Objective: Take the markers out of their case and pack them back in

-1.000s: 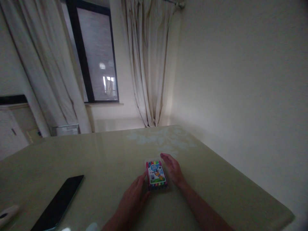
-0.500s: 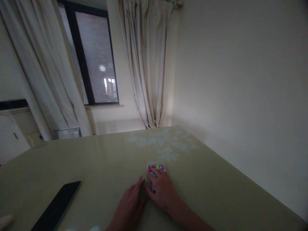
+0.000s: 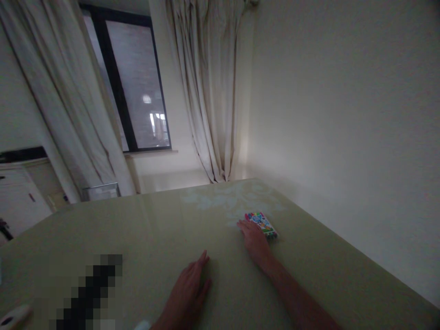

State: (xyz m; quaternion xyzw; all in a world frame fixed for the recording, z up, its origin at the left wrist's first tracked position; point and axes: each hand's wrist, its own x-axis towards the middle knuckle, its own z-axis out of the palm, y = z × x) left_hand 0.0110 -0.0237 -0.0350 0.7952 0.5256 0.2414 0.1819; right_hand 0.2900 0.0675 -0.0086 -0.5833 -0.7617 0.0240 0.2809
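A small, brightly printed pack of coloured pens (image 3: 264,223) lies flat on the pale green table (image 3: 144,238), right of centre. My right hand (image 3: 253,238) is at the left side of the pack, fingers stretched forward and the palm down. It overlaps the pack's left edge; whether it still touches it I cannot tell. Nothing shows in its grip. Nearer to me, my left hand (image 3: 189,282) rests on its edge on the table, fingers extended and thumb apart, holding nothing.
A dark, pixelated flat object (image 3: 91,293) lies at the left of the table. A white roundish thing (image 3: 15,317) is at the lower left corner. A wall (image 3: 343,137) runs along the right side; curtains (image 3: 213,91) and a window (image 3: 137,82) stand beyond.
The pack has moved away from me and to the right, and my right hand went with it, uncovering its printed face. My left hand has stayed nearly in place, its thumb now more apart.
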